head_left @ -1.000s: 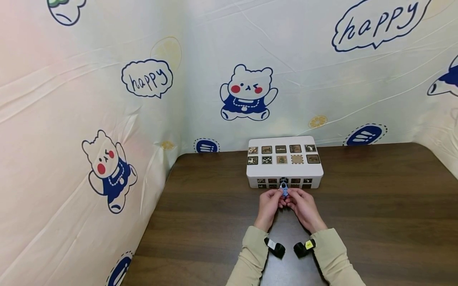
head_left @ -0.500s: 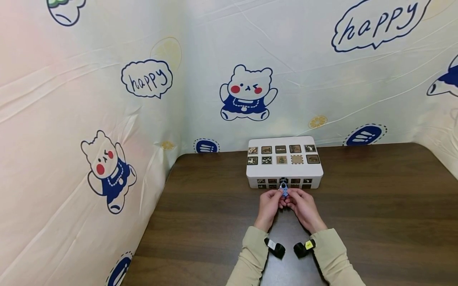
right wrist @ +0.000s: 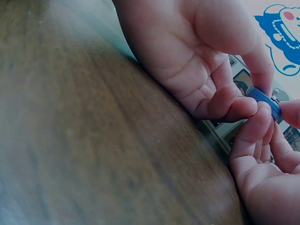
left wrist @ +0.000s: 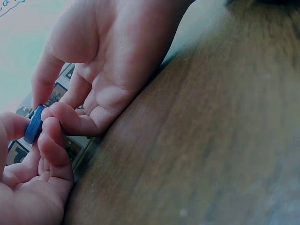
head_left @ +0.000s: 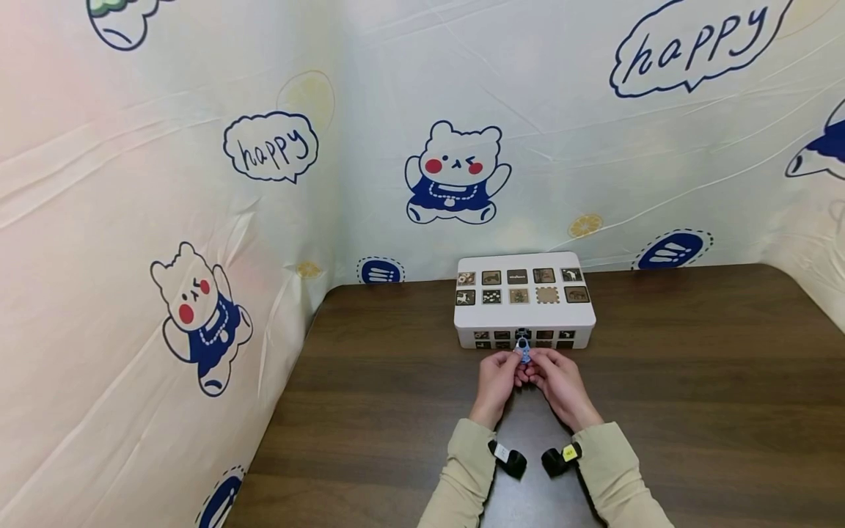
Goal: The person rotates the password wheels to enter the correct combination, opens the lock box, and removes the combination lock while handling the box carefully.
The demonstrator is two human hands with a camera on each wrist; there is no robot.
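Left hand (head_left: 496, 378) and right hand (head_left: 560, 378) pinch a blue padlock (head_left: 524, 353) before the white box (head_left: 524, 315) at the bench's (head_left: 693, 389) far edge.

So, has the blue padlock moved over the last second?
No, not visibly. In the head view, the blue padlock stays at the middle of the front of the white box, pinched by the left hand and right hand.

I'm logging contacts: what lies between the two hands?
A blue padlock, pinched by the left hand and the right hand; the head view shows it there.
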